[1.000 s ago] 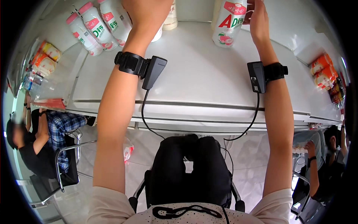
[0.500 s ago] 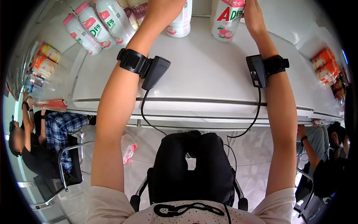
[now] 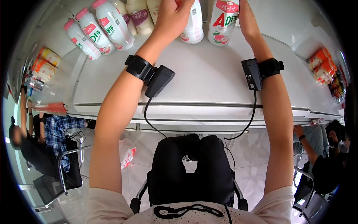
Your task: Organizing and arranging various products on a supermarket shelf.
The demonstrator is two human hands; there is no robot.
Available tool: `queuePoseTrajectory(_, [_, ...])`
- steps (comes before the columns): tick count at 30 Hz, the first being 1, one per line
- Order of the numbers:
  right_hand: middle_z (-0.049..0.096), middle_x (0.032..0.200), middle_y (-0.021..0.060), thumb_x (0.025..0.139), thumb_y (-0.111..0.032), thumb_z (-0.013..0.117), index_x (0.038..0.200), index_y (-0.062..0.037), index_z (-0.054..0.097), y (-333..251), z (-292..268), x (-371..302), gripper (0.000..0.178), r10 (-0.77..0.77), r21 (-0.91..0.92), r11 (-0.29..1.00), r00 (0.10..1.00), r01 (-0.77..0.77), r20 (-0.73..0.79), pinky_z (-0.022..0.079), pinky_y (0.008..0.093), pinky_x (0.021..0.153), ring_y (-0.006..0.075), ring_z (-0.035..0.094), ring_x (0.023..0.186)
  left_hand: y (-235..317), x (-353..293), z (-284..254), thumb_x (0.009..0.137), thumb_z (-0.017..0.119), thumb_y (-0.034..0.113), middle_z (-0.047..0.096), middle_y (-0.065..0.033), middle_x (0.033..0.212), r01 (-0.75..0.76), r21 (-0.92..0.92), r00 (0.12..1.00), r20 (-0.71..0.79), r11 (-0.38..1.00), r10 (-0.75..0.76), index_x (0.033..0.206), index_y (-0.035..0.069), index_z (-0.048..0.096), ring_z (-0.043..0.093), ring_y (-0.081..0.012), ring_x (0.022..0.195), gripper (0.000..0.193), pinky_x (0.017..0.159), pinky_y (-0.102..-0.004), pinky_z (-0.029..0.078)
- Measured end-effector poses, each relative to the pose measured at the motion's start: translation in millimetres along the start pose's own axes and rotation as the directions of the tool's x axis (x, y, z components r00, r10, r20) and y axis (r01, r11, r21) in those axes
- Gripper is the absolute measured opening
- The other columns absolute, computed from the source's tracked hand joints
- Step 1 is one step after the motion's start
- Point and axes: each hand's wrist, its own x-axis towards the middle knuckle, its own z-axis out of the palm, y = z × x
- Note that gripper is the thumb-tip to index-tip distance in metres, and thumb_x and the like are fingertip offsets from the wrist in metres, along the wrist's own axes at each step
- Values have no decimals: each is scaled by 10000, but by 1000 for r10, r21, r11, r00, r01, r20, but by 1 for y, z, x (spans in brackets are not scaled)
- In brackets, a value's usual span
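Observation:
My left hand (image 3: 174,18) grips a white drink bottle (image 3: 192,27) with peach pictures near its base; the fingers run partly past the top edge. Beside it, a hand's breadth or less away, stands a similar white bottle (image 3: 223,24) with a pink band and red and green lettering. Against its right side my right hand (image 3: 248,19) is closed, its fingertips cut off or hidden. Both bottles are upright on the white table (image 3: 209,74). Left of my left hand stand several more pink-capped white bottles (image 3: 115,28).
Cream-coloured bottles with purple labels (image 3: 141,16) stand behind my left hand. Orange packages sit at the far left (image 3: 44,69) and far right (image 3: 323,67). Cables hang from my wrist devices (image 3: 160,80). Seated people (image 3: 41,149) work on both sides. A plastic bag (image 3: 126,152) lies below the table.
The two bottles in my hands have come closer together, the left one shifting right and the right one slightly left. The view has tilted, showing more of the bottles at the back.

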Motion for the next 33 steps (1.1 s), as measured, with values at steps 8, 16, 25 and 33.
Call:
queuePoseTrajectory(8, [577, 1353, 141, 1034, -638, 197, 1415, 14, 462, 1, 3, -2, 801, 82, 174, 979, 986, -107, 145, 359, 368, 1113, 217, 557, 1195, -2, 4, -19, 997, 601, 323, 634, -108, 1232, 320, -90, 789, 576, 943, -213, 1333, 5, 502, 608, -210, 1144, 473, 970, -334, 500])
queuePoseTrajectory(16, [662, 1042, 73, 840, -583, 680, 1240, -34, 555, 2, -7, -11, 691, 14, -57, 998, 994, -8, 105, 485, 347, 910, 187, 628, 1007, -35, 4, -37, 634, 917, 302, 731, -88, 1076, 195, 213, 660, 694, 957, -288, 1126, 62, 709, 678, -220, 982, 586, 891, -331, 510])
queuePoseTrajectory(25, [682, 1061, 98, 660, -344, 887, 1244, -43, 585, -16, -13, -15, 723, 223, -228, 967, 793, -109, 567, 550, 349, 837, 211, 657, 971, -39, 6, -30, 588, 914, 476, 735, -119, 950, -33, 470, 673, 663, 882, -328, 1068, 54, 726, 696, -249, 875, 667, 825, -352, 534])
queuePoseTrajectory(33, [644, 1071, 67, 636, -290, 910, 1532, -59, 303, -9, -9, -12, 1107, 288, -230, 955, 782, -189, 553, 513, 325, 857, 198, 616, 972, -48, 3, -31, 612, 907, 503, 740, -110, 994, 5, 369, 667, 692, 929, -278, 1085, 55, 726, 698, -245, 912, 676, 834, -343, 533])
